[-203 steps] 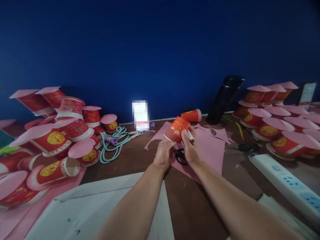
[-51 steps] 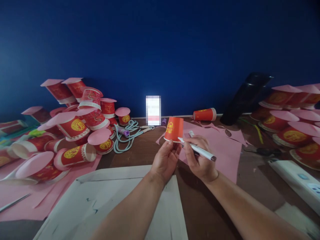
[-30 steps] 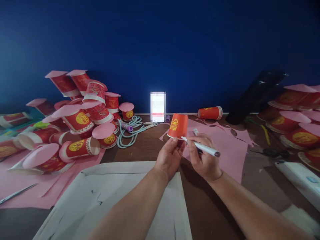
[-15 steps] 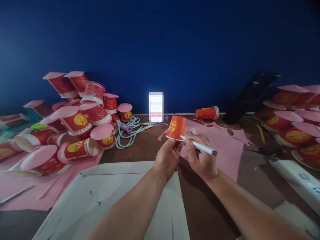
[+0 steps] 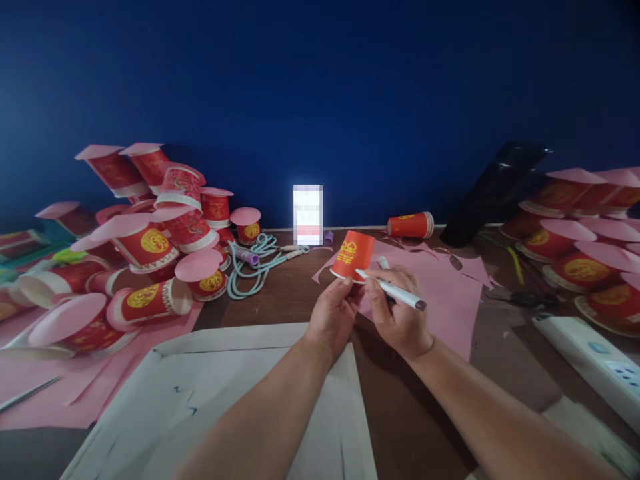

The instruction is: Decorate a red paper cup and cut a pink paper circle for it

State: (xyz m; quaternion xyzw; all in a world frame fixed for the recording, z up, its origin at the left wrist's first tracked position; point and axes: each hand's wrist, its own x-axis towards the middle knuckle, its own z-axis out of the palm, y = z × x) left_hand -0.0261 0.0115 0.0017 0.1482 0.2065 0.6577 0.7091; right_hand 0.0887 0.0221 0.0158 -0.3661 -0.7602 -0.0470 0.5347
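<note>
A red paper cup (image 5: 356, 252) with gold characters is held upside down, rim low, by my left hand (image 5: 334, 317), whose thumb presses near the white rim. My right hand (image 5: 400, 313) grips a white marker (image 5: 400, 293) in a writing hold. The marker's pale tip is at the cup's lower right side, by the rim; whether it touches, I cannot tell. Beneath my right hand lies a pink paper sheet (image 5: 450, 313). My left forearm crosses a white board or flat box (image 5: 210, 427).
Red cups with pink paper discs (image 5: 150, 247) pile up at left; more cups (image 5: 590, 267) stand at right. Around the middle are a pale blue cord (image 5: 250, 283), a stack of red cups on its side (image 5: 410, 225), a black bottle (image 5: 490, 193) and a white power strip (image 5: 590, 367).
The cup has turned slightly in my left hand, so its gold characters show more fully. The marker's tip has shifted a little left along the rim. The whole view has moved slightly.
</note>
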